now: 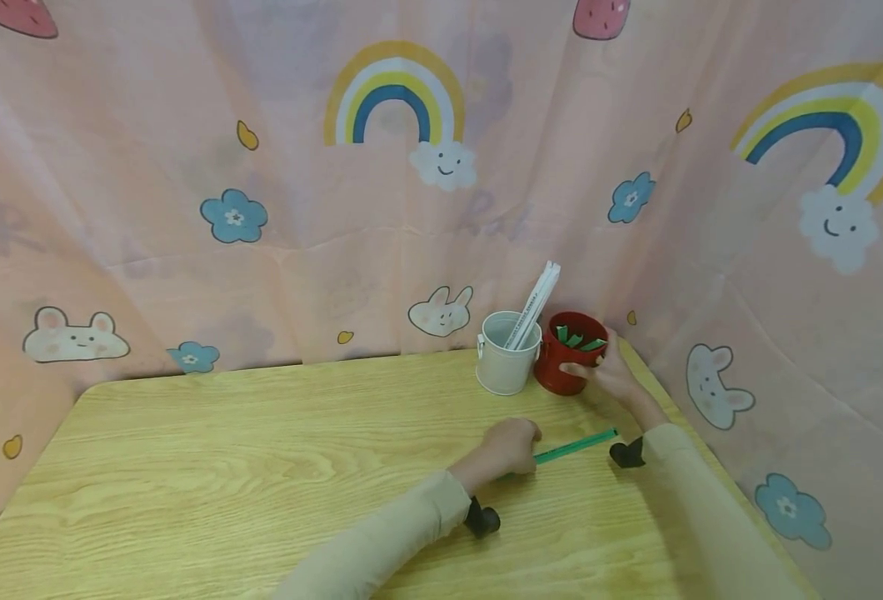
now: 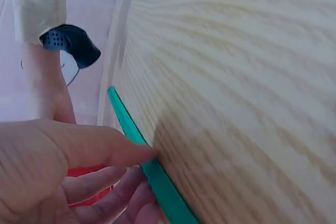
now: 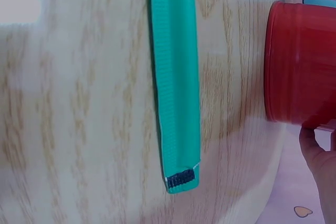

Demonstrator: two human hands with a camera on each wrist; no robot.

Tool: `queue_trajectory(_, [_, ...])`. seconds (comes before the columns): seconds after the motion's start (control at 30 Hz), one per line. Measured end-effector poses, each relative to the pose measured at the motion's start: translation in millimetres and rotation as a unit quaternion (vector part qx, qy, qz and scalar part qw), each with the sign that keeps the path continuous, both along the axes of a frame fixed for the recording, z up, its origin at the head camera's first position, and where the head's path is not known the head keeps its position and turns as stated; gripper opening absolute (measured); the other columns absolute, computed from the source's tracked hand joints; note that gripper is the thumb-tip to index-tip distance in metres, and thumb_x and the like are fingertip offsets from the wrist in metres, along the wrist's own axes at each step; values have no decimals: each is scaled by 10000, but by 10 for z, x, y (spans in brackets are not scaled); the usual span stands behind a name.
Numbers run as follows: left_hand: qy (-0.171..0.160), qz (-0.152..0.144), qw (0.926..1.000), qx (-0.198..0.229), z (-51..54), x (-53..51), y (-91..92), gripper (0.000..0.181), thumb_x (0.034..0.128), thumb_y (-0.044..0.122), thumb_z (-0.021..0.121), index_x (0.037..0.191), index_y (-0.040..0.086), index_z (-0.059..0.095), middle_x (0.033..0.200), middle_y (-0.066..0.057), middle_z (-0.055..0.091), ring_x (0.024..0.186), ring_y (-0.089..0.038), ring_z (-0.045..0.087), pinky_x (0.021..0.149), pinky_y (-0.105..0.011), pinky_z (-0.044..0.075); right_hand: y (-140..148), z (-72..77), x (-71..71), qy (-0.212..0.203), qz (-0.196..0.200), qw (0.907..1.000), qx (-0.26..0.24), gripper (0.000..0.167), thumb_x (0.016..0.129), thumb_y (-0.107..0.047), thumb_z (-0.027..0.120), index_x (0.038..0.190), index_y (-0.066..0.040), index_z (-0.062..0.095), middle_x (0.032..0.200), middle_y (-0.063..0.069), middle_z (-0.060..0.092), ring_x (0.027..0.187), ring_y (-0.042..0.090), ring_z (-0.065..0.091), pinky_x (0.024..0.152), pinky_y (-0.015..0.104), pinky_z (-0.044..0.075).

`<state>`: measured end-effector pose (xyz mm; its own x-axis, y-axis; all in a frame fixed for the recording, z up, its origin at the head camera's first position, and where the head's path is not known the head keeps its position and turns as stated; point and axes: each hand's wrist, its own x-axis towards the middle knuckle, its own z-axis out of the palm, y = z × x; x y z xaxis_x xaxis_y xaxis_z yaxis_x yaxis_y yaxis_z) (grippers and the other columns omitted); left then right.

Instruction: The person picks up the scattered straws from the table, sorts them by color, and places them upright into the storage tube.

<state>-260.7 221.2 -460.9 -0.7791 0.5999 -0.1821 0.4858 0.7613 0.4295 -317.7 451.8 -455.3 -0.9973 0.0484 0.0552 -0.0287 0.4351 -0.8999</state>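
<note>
My left hand (image 1: pixel 512 446) pinches a long green wrapped straw (image 1: pixel 576 447) low over the wooden table. In the left wrist view the thumb and fingertips meet on this straw (image 2: pixel 170 195). Its far end, crimped with a dark mark, points toward my right hand in the right wrist view. My right hand (image 1: pixel 614 375) grips the side of a red bucket (image 1: pixel 551 367), thumb in front, the other fingers mostly hidden behind it. Several green wrapped straws (image 1: pixel 575 340) stand inside that bucket, tops just above the rim.
Left of the red bucket and close against it stands a white bucket (image 1: pixel 501 371) holding several white wrapped straws (image 1: pixel 533 307) that lean right. The wooden table (image 1: pixel 224 467) ends at a pink patterned curtain (image 1: pixel 299 275) behind and at the right. Dark wrist devices (image 1: pixel 482 518) show at both cuffs.
</note>
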Motion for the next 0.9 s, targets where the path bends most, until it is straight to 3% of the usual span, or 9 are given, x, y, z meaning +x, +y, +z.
queue_trajectory(0.17, [610, -146, 9977, -270, -27, 28, 101, 330, 802, 274, 758, 1125, 224, 706, 1073, 98, 693, 917, -57, 625, 669, -208, 503, 4, 19, -2, -6, -17, 10000, 18, 1010, 826, -145, 739, 1476, -48, -28, 1532, 284, 111, 1442, 445, 93, 1134, 651, 159])
queue_trajectory(0.33, [969, -315, 9947, -132, -93, 9, 151, 271, 837, 243, 735, 1105, 273, 717, 1024, 149, 706, 964, -56, 645, 658, -205, 513, -40, 86, 29, -101, 17, 9999, 79, 1014, 834, -149, 728, 1481, -34, -44, 1533, 288, 79, 1438, 465, 82, 1124, 666, 156])
queue_trajectory(0.5, [899, -525, 9944, -167, -89, -14, 123, 265, 848, 185, 706, 1102, 256, 724, 1057, 133, 703, 989, -73, 642, 711, -217, 518, -94, 174, 91, -170, 42, 9998, 35, 1004, 831, -122, 721, 1478, -13, -39, 1528, 300, 74, 1436, 477, 75, 1127, 665, 149])
queue_trajectory(0.7, [840, -594, 9944, -246, -102, -38, 67, 262, 877, 130, 649, 1090, 259, 730, 1030, 76, 676, 941, -99, 628, 661, -219, 488, -194, 311, 197, -114, 122, 9999, -29, 958, 840, -96, 707, 1463, 20, -12, 1515, 311, 82, 1437, 471, 67, 1122, 680, 125])
queue_trajectory(0.9, [302, -546, 9980, 43, -20, -107, -42, 290, 866, 112, 651, 1120, 237, 713, 1013, 82, 691, 914, -57, 624, 658, -199, 480, -131, 218, 126, -98, 132, 9998, -98, 981, 831, -92, 721, 1467, 2, -19, 1519, 301, 96, 1434, 471, 85, 1119, 684, 130])
